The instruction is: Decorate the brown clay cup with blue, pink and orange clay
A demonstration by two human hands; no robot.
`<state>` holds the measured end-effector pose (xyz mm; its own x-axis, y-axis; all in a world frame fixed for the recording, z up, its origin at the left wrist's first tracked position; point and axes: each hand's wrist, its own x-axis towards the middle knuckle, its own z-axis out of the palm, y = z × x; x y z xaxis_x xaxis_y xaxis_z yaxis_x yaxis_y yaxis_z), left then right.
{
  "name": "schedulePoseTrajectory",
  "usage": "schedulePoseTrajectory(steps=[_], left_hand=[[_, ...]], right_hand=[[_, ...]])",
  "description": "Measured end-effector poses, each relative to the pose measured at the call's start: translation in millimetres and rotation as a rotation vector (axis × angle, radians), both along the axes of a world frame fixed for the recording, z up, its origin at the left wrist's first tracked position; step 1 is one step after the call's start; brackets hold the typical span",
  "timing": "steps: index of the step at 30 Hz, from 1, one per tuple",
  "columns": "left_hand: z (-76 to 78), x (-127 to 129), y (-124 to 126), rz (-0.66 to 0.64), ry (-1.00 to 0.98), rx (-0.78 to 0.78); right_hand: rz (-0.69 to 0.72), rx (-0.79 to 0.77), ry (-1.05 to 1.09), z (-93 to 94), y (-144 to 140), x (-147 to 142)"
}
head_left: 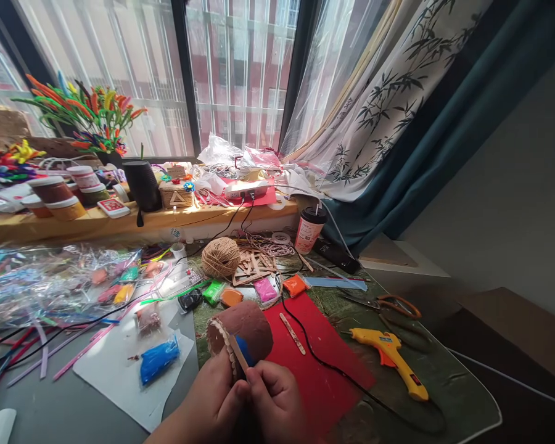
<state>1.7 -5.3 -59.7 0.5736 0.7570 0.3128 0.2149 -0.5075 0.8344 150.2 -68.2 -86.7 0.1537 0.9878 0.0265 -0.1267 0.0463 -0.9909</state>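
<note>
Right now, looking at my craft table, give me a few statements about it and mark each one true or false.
1. Both hands, left hand and right hand, hold the brown clay pot. True.
2. The yellow glue gun lies on the red sheet. False: it lies beside it, on the green mat.
3. The ball of twine sits beyond the pot. True.
4. The blue clay packet rests on the red sheet. False: on the white sheet.
5. The scissors have orange handles. True.

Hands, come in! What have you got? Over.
Left hand holds brown clay pot. Right hand pinches stick against rim. Glue gun clear, to the right.
</note>
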Motion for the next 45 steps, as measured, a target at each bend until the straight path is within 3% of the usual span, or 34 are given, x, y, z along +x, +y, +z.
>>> schedulePoseTrajectory(steps=[4,9,14,20,32,38,45], left_hand=[[1.4,0,1,-0.03,0.058,0.104],[0.6,1,2,-0.031,0.111,0.199],[5.4,4,2,0.013,0.115,0.315],[9.2,3,1,0.045,0.171,0.299],[2.5,4,7,0.09,0.21,0.381],[-4.2,2,11,0.077,0.242,0.357],[7.3,4,10,0.055,0.154,0.383]], right_hand=[[-0.082,0.003,0.053,2.7,-4,0],[-0.01,-0.029,0.071,2.5,2,5],[-0.057,-0.048,0.156,1.3,2,2],[-0.107,-0.071,0.21,8.2,-8,-1],[-0.006,-0.161,0.342,2.3,11,2],[-0.059,-0.086,0.482,4.9,16,5],[0.025,-0.139,0.412,5.1,14,-1]])
